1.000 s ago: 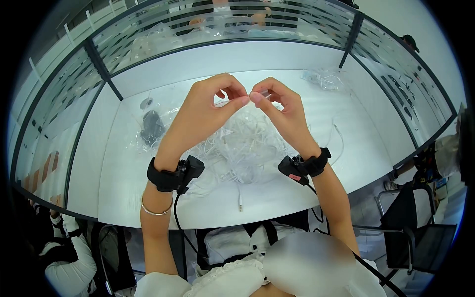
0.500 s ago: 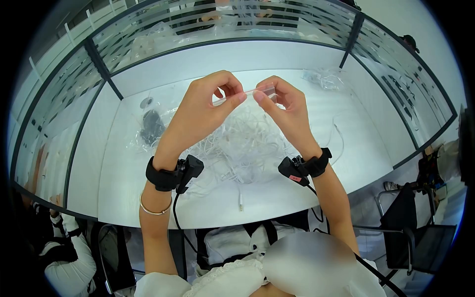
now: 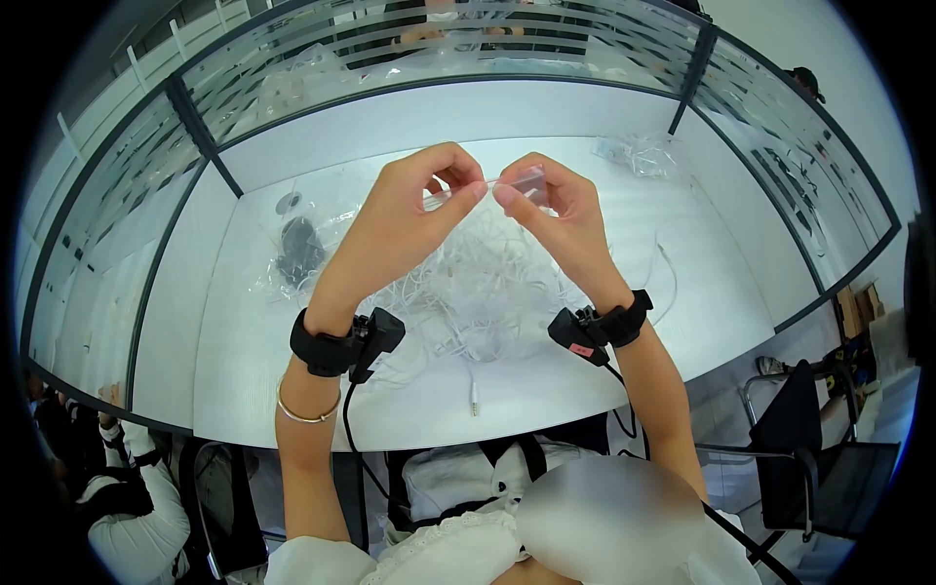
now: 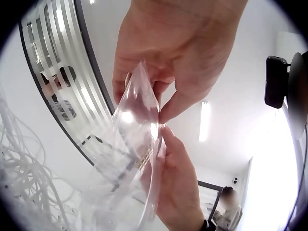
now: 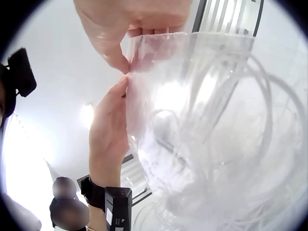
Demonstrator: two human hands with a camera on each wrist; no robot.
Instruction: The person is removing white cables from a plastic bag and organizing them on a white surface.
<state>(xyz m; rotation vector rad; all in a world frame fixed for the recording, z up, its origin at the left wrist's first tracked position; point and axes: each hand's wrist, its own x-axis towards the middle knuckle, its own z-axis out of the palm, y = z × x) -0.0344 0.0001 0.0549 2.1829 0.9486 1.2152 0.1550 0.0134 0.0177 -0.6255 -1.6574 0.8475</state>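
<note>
Above the table, both hands pinch the top edge of a clear plastic bag (image 5: 159,110), thumb against fingers. In the head view the left hand (image 3: 405,205) and right hand (image 3: 561,214) have their fingertips close together, with a strip of the bag showing by the right fingers. The bag hangs down in both wrist views. A white cable (image 5: 267,101) loops inside or behind the clear film, and a gold-tipped plug (image 4: 145,158) shows through it. Below the hands lies a tangled heap of white cables (image 3: 458,292).
A white plug end (image 3: 475,398) points toward the table's front edge. At the left is a dark bundle (image 3: 300,249) in clear plastic. A crumpled clear bag (image 3: 639,156) lies back right, and a loose cable (image 3: 669,268) right. Glass-topped partitions (image 3: 448,112) surround the table.
The fingertips moved slightly apart along the bag's edge, then came closer together again. More of the bag shows by the right fingers than a second ago.
</note>
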